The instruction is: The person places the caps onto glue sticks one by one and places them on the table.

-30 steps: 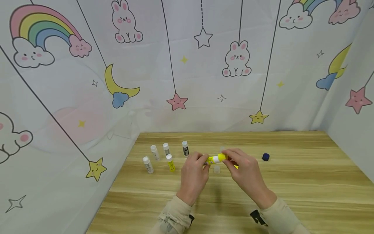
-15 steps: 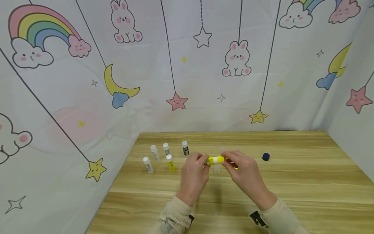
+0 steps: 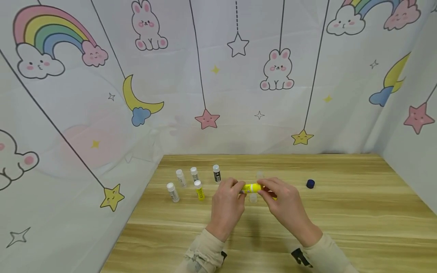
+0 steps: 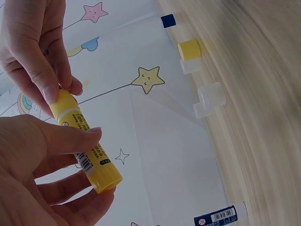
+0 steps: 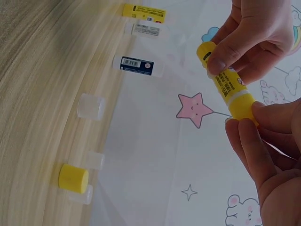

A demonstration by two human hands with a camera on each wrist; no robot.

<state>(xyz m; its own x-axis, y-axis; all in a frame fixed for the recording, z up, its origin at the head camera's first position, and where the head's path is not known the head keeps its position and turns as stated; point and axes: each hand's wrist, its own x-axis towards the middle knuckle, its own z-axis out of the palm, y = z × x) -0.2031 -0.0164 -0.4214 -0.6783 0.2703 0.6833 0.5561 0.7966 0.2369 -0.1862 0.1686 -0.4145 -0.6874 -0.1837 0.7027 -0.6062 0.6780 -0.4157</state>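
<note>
We see left hand (image 3: 227,204) curled round yellow tube (image 3: 248,189), right hand (image 3: 288,201) pinching its capped end; tube held in air over desk (image 3: 266,246). Just beyond: translucent cap (image 3: 253,198). Navy cap (image 3: 310,184) off right. Left, we count five white-topped tubes (image 3: 199,192), upright. Farthest: cartoon-printed cloth (image 3: 239,91).

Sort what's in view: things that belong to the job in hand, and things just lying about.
Job in hand:
left hand, right hand
held yellow tube
its yellow end cap

Apparently just lying about:
five standing tubes
navy cap
loose yellow cap
translucent caps
</note>
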